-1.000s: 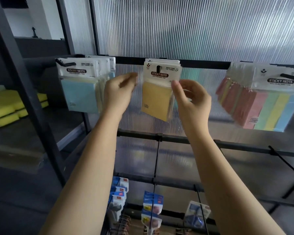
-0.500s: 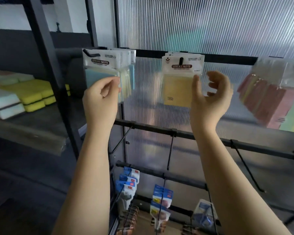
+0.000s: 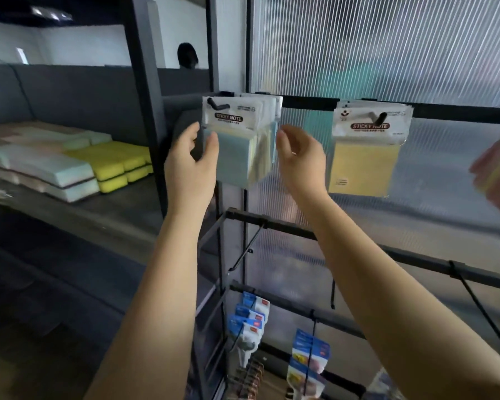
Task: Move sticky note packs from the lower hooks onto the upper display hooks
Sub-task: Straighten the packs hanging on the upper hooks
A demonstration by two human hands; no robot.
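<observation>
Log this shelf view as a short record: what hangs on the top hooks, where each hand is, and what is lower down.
top left hook: blue packs, several deep
top middle hook: yellow packs
far right: pink pack, blurred
left hand: open, thumb on the front blue pack
right hand: loosely curled at the blue packs' right edge, holding nothing
middle rail hooks: bare
bottom hooks: blue-carded goods
left shelf: yellow sponges
</observation>
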